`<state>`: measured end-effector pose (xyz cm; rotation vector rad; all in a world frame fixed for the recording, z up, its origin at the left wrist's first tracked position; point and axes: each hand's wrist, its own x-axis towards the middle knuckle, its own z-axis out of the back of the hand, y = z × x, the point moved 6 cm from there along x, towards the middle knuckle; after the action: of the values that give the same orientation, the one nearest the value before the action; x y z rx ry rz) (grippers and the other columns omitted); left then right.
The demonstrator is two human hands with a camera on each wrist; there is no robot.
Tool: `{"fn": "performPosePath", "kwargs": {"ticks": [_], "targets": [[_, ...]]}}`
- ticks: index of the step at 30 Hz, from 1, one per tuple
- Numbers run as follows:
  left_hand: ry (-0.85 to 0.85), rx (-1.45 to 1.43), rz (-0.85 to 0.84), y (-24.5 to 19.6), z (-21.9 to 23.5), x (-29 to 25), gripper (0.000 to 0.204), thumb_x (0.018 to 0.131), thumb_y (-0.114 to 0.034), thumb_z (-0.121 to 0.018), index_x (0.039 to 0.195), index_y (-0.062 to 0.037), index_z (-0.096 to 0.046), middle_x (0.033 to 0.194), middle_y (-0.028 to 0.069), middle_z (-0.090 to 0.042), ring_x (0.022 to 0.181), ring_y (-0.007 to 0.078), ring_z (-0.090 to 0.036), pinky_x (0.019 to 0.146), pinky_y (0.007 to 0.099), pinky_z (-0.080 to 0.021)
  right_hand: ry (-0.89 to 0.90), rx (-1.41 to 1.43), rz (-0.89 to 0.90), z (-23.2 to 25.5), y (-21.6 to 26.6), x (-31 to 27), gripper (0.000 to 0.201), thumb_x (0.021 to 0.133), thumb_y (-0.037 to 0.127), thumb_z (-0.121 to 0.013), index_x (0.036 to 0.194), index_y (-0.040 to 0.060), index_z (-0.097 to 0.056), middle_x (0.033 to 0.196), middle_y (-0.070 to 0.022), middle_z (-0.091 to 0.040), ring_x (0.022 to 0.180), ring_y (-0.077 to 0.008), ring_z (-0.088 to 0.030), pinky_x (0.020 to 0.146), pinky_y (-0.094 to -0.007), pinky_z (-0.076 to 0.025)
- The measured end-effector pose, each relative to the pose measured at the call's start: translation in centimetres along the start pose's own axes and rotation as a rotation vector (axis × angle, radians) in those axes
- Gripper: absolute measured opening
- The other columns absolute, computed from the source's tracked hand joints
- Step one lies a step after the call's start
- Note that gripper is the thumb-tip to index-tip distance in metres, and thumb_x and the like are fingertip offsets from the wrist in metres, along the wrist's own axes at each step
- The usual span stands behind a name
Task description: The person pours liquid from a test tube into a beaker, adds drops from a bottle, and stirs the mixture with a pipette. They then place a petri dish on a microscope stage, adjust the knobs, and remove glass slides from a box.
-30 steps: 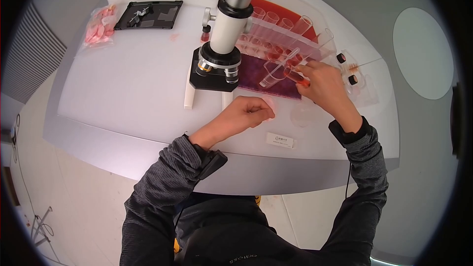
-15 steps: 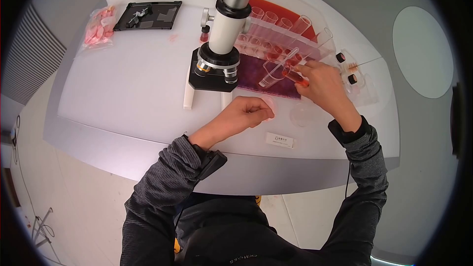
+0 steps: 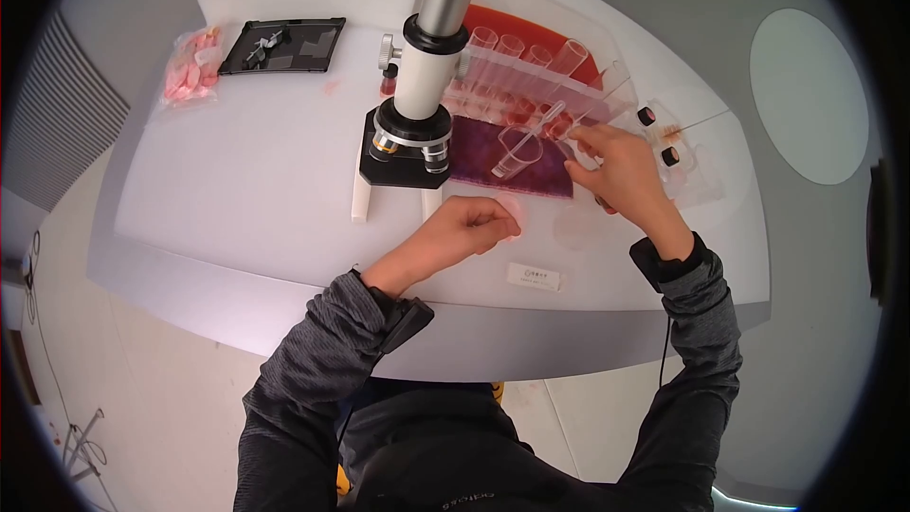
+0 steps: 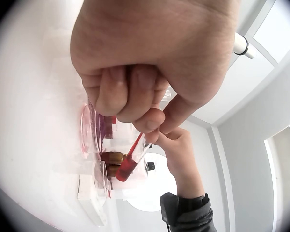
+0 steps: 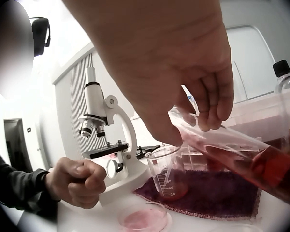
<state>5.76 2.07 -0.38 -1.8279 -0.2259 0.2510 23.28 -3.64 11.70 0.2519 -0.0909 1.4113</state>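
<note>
My right hand (image 3: 621,180) holds a glass test tube (image 5: 251,162) near its mouth, between thumb and fingers. Dark red liquid lies in the tube's lower end, and the tube slants down away from the hand. Just beside that hand stands a small graduated beaker (image 5: 166,174) with a little pinkish liquid and a thin stick leaning in it. The beaker rests on a purple cloth (image 3: 555,186). My left hand (image 3: 469,228) is curled, thumb against the fingers, over the table beside a petri dish (image 5: 142,217) with pink contents. Nothing shows in its grasp.
A white microscope (image 3: 424,85) stands left of the beaker. Behind the cloth is a rack (image 3: 578,85) of test tubes. Black-capped bottles (image 3: 647,117) stand at right, a small white box (image 3: 534,276) in front. A black tray (image 3: 322,43) and bag of pink pieces (image 3: 194,66) lie back left.
The right hand has drawn the test tube's mouth back from the beaker and swung the red end down toward me, under the palm. The left hand keeps its pose; the head view has tilted slightly.
</note>
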Motion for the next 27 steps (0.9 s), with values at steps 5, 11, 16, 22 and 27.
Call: {"fn": "performPosePath", "kwargs": {"ticks": [5, 11, 16, 22, 27], "targets": [[-0.011, 0.02, 0.017, -0.2, 0.0, -0.1, 0.021, 0.096, -0.02, -0.06, 0.1, -0.001, -0.068, 0.061, -0.005, -0.046, 0.056, 0.0033, -0.038, 0.051, 0.0216, -0.027, -0.104, 0.164, -0.074, 1.2, -1.0, -0.6, 0.038, 0.079, 0.017, -0.077, 0.113, 0.003, -0.068, 0.088, -0.0085, -0.067, 0.073, -0.0181, -0.062, 0.072, -0.029, -0.051], [-0.016, 0.055, 0.023, -0.2, 0.0, -0.1, 0.021, 0.096, -0.019, -0.06, 0.1, -0.0006, -0.068, 0.062, -0.0048, -0.046, 0.057, 0.0031, -0.039, 0.051, 0.0212, -0.027, -0.214, 0.428, -0.245, 3.5, -3.1, -0.6, 0.041, 0.08, 0.02, -0.077, 0.114, -0.0005, -0.068, 0.091, -0.0048, -0.069, 0.084, -0.0132, -0.062, 0.078, -0.0287, -0.05], [-0.011, 0.03, 0.046, 0.2, 0.1, 0.0, 0.02, 0.096, -0.017, -0.058, 0.102, -0.0003, -0.068, 0.064, -0.0057, -0.047, 0.057, 0.0024, -0.039, 0.051, 0.0202, -0.028, -0.337, 0.591, -0.322, 5.3, -4.3, -0.3, 0.039, 0.081, 0.018, -0.076, 0.113, -0.0029, -0.068, 0.091, -0.0011, -0.068, 0.086, -0.0098, -0.059, 0.08, -0.0262, -0.048], [-0.004, 0.058, 0.05, -0.3, -0.1, -0.1, 0.021, 0.095, -0.015, -0.056, 0.104, 0.0002, -0.067, 0.065, -0.0061, -0.047, 0.057, 0.0019, -0.039, 0.051, 0.0196, -0.028, -0.463, 0.516, -0.188, 5.7, -4.5, 1.5, 0.028, 0.081, 0.02, -0.076, 0.098, -0.0005, -0.069, 0.091, -0.0033, -0.068, 0.087, -0.0122, -0.059, 0.083, -0.0288, -0.048], [-0.023, 0.046, 0.066, -0.6, -0.2, -0.3, 0.02, 0.095, -0.017, -0.059, 0.1, 0.0001, -0.068, 0.065, -0.0049, -0.048, 0.06, 0.0036, -0.041, 0.054, 0.0211, -0.031, -0.496, 0.497, -0.145, 4.7, -5.6, 3.1, 0.026, 0.079, 0.023, -0.077, 0.088, 0.0007, -0.067, 0.092, -0.0065, -0.068, 0.088, -0.0167, -0.061, 0.085, -0.0317, -0.048]]}}
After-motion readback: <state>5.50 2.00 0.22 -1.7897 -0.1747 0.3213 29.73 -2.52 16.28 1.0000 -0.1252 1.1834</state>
